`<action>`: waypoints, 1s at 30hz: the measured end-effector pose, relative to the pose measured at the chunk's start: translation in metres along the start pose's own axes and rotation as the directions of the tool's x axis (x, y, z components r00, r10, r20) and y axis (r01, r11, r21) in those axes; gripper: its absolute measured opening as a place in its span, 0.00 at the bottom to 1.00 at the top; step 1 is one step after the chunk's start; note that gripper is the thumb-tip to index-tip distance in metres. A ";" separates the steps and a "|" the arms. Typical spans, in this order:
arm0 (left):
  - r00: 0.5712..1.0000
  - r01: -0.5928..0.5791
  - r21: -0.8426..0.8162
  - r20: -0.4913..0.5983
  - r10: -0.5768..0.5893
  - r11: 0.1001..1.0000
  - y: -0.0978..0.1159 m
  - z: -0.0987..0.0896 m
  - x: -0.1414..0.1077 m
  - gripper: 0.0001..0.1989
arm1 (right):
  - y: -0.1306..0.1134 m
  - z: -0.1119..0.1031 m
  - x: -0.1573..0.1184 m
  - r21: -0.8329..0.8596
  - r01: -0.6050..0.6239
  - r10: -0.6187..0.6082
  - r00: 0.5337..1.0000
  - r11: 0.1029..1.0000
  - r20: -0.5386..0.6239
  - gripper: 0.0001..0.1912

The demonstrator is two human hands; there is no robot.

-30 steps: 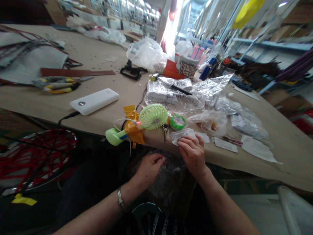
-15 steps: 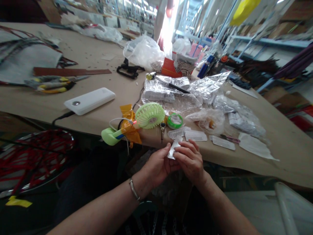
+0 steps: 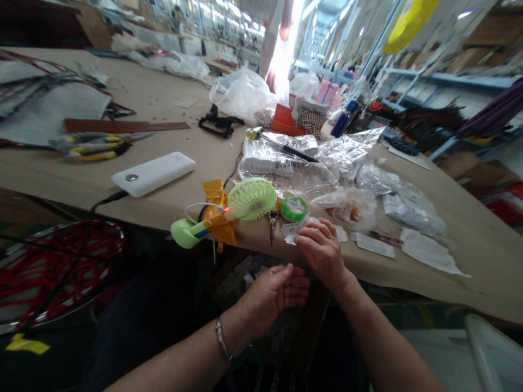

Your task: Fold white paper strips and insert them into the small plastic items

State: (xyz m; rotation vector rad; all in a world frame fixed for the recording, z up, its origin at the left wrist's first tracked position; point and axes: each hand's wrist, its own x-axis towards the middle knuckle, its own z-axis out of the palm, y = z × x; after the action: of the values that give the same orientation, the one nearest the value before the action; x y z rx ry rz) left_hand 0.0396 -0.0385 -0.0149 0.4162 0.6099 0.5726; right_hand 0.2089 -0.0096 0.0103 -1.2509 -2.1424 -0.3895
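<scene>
Paper slips [image 3: 290,232] lie near the front edge of the worktop [image 3: 461,218], right of the handheld fan [image 3: 254,199]. Behind the fan, a hammer [image 3: 281,145] rests on bagged packages [image 3: 261,157].

There are two bare hands: one left hand [image 3: 272,296] and one right hand [image 3: 322,250]. One silver metal bracelet [image 3: 223,338]. One broad brown surface [image 3: 412,279]. One pale green round plastic fan [image 3: 253,199]. One white oblong power bank [image 3: 154,174]. One bright green round dish [image 3: 293,208]. One long flat brown strip [image 3: 122,126]. Thin white printed cards [image 3: 289,232], partly covered, count unclear. Yellow-handled pliers [image 3: 96,147], overlapping, too tangled to count.
</scene>
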 end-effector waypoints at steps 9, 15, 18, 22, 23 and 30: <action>0.995 0.079 0.093 -0.064 -0.073 0.993 -0.007 -0.005 -0.003 0.11 | 0.003 0.003 0.000 0.079 -0.069 0.072 0.996 0.995 -0.048 0.03; 0.997 0.059 0.093 -0.051 -0.055 0.994 0.003 0.001 -0.003 0.11 | 0.005 0.005 -0.002 0.138 -0.072 0.094 0.983 0.988 -0.160 0.05; 0.999 0.039 0.052 -0.015 -0.038 0.998 0.006 0.005 -0.002 0.10 | 0.002 0.001 -0.002 0.164 -0.061 0.095 0.974 0.985 -0.207 0.06; 0.999 0.035 -0.093 0.033 -0.032 0.995 0.010 0.013 -0.002 0.15 | -0.012 -0.013 -0.014 0.164 -0.002 0.035 0.980 0.987 -0.198 0.08; 0.999 0.031 -0.141 0.041 -0.025 0.990 0.011 0.016 -0.002 0.16 | -0.018 -0.016 -0.019 0.157 0.016 0.013 0.983 0.987 -0.184 0.08; 0.999 -0.052 -0.148 0.006 0.053 0.988 0.009 0.029 0.002 0.06 | -0.054 -0.032 -0.055 0.146 0.076 -0.077 0.997 0.986 0.002 0.10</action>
State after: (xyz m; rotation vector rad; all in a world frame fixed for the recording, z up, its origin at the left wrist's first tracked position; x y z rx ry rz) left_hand 0.0558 -0.0363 0.0111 0.2961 0.5447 0.6610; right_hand 0.1940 -0.0915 0.0020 -1.0922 -2.1879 -0.2549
